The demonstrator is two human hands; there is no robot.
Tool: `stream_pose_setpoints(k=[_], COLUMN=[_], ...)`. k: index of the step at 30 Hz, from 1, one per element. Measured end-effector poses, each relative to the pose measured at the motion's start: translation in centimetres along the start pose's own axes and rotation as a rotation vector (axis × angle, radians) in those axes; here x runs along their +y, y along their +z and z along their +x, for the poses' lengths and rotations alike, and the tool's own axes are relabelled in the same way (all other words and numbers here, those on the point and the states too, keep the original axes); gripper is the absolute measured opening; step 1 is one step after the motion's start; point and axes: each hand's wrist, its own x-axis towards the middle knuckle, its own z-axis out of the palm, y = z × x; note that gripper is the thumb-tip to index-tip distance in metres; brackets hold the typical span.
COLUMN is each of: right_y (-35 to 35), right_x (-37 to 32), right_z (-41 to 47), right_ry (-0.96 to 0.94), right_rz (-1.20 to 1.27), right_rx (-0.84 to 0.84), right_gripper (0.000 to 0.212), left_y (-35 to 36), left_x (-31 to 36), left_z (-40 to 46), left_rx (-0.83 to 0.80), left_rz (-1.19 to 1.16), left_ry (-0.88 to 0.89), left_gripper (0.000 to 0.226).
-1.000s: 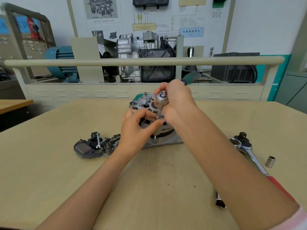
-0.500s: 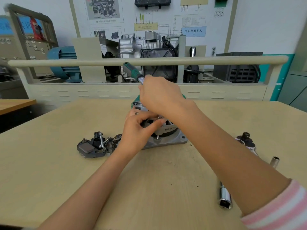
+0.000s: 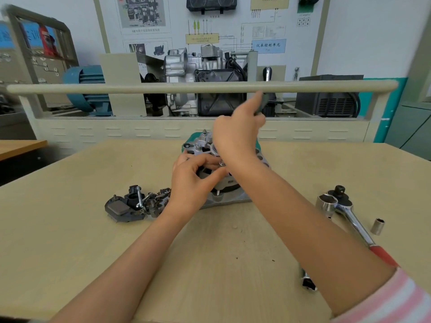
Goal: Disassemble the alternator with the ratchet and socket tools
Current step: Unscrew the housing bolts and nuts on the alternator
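The alternator point(image 3: 224, 180) is set upright near the middle of the tabletop point(image 3: 70, 229), on its flat mounting face, so that the top fasteners are offered straight up to the tools. It is steadied by the left hand point(image 3: 193, 183), whose fingers point(image 3: 205, 163) are curled against the housing, thumb and forefinger pinched in close at a small bolt or nut beside the shaft; this looks like a guard against the body turning under torque. Over it, the right hand point(image 3: 238, 134) is wrapped around a small ratchet point(image 3: 261, 106), of which only a dark handle tip is seen past the raised forefinger; the head and socket are hidden under the palm, so the seating on the fastener cannot be told. The handle is pointed away, up and to the right, a likely spot in a loosening swing.

The alternator itself is shown as a cast grey aluminium case with vent slots, a green part behind it, and a stud standing on its far rim. It is already partly stripped: a dark cover and small removed parts point(image 3: 133, 206) are laid just to its left. A larger ratchet with a red grip point(image 3: 349, 220), a loose socket point(image 3: 377, 226) and another socket point(image 3: 307, 280) by the right forearm are parked to the right, within easy reach.
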Motion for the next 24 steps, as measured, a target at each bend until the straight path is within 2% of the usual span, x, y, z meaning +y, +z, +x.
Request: stream_pose_setpoints(k=[2,5,9,11,14,17,22,24], right_y=[-0.1,-0.4,-0.2,-0.3,-0.7,-1.0,-1.9,-2.3], right_x=[0.2,0.5,0.3,0.4,0.1,-0.2,0.6,0.9], right_z=[0.2,0.3,0.2,0.4,0.5,0.7,1.7,2.0], right_ry=[0.082,0.034,-0.112,-0.239,-0.439,-0.472,-0.087,-0.003], right_rz=[-0.034,-0.162,-0.236,-0.336,-0.471,-0.309,0.256,0.385], right_rx=[0.082,0.066,-0.116,-0.195,-0.341,-0.595,-1.037,-1.122], right_gripper=[0.08,0.078,0.075,0.071,0.054,0.048,0.044,0.041], left_y=[0.1,0.1,0.0,0.0,-0.2,-0.4,-0.6,-0.7], left_x=[-0.1,-0.2,-0.6,-0.6,-0.5,-0.4,-0.1,-0.3], left_z=[0.0,0.0,0.0,0.0,-0.1,-0.2,0.0,0.0], left_rx=[0.011,0.015,0.018,0.008,-0.007,-0.023,-0.102,-0.117], left_rz=[0.015,0.025,0.05,0.028,0.008,0.014,-0.097,-0.099], left_ry=[0.0,0.001,0.02,0.024,0.0,-0.044,-0.052,-0.048], left_gripper=[0.009,0.012,0.03,0.021,0.011,0.01,0.018,0.023])
